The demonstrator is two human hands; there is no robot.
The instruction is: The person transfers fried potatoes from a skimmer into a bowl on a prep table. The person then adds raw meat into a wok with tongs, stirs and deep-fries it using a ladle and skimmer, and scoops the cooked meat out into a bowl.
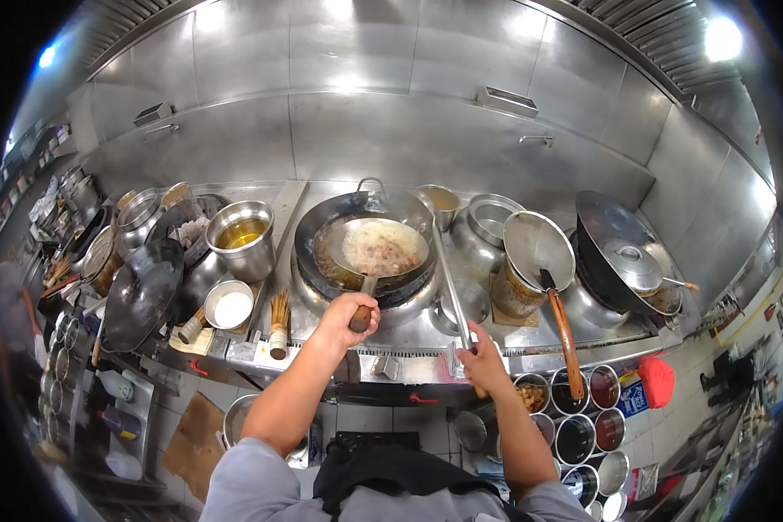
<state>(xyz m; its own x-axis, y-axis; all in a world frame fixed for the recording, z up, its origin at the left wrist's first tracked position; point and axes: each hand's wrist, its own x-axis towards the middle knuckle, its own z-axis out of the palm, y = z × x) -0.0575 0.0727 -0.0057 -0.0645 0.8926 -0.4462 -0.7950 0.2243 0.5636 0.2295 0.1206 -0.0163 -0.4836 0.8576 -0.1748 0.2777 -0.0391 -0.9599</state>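
Observation:
My left hand [350, 320] is wrapped round the short wooden handle of a wok [328, 248]. Inside it lies food [381, 248], pale with pinkish-brown pieces, under what looks like steam. A larger dark wok [322, 217] with a metal loop handle sits beneath and behind, on the stove. In my right hand [483, 357] is a long metal ladle [451, 278], gripped low on its shaft, with a wooden end below the fist. The shaft slants up to the wok's right rim; its head I cannot make out clearly.
On the left stand a pot of yellow oil [242, 233], a bowl of white stuff [232, 311] and a bamboo brush [279, 324]. To the right are a round strainer [538, 248], a spatula [565, 339], a lidded wok [596, 261] and several sauce tins [576, 439].

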